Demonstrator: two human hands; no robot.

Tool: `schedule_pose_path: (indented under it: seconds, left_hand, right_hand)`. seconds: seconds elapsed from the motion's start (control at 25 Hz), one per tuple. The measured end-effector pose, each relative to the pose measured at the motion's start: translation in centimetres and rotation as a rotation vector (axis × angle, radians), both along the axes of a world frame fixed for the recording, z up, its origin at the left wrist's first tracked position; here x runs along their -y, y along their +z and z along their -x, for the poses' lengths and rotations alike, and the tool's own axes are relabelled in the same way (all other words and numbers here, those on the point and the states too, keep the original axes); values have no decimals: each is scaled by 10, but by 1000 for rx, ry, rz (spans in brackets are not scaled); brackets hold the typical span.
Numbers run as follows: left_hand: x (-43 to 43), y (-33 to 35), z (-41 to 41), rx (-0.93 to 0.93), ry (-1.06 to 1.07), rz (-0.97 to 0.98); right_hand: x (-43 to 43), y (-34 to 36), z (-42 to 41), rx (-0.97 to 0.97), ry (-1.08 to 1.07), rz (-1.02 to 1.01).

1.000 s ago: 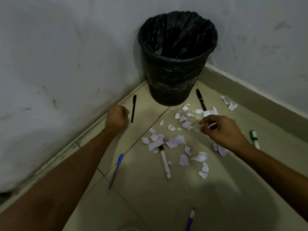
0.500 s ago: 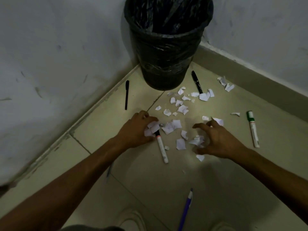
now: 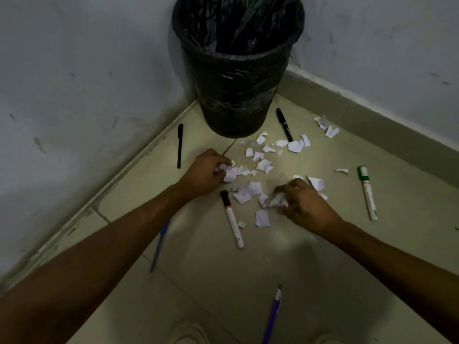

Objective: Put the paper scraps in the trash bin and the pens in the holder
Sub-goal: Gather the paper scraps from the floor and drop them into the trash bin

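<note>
White paper scraps (image 3: 263,165) lie scattered on the tiled floor in front of a black bin (image 3: 236,70) lined with a black bag, standing in the wall corner. My left hand (image 3: 206,173) grips a bunch of scraps at the left of the pile. My right hand (image 3: 301,203) holds crumpled scraps at the pile's right side. Between my hands lies a white marker with a black cap (image 3: 232,218). A green-capped marker (image 3: 367,192) lies to the right. No pen holder is in view.
A thin black pen (image 3: 179,145) lies by the left wall and a black marker (image 3: 284,124) next to the bin. A blue pen (image 3: 159,245) shows under my left forearm; another blue pen (image 3: 272,315) lies near the bottom edge. Two more scraps (image 3: 326,126) sit by the right skirting.
Both hands came down onto the scrap pile and closed around scraps. The view dropped and moved closer to the floor.
</note>
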State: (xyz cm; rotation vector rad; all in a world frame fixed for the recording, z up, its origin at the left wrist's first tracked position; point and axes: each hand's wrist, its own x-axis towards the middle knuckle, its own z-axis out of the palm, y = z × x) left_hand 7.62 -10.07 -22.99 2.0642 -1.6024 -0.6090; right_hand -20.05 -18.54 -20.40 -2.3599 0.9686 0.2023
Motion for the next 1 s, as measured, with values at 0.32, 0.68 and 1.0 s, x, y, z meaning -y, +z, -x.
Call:
schedule_pose_path:
  seconds: [0.32,0.68,1.0]
  left_hand:
    - [4,33,17,101,-223,-103]
    - [3,49,47,151,-213,-155]
    - [-14,40,84,474,-377,-529]
  right_hand:
    - [36,-3,39,-167,-209,95]
    - [2,5,-1,140,-159,59]
    - [-6,7,2,175,-177,43]
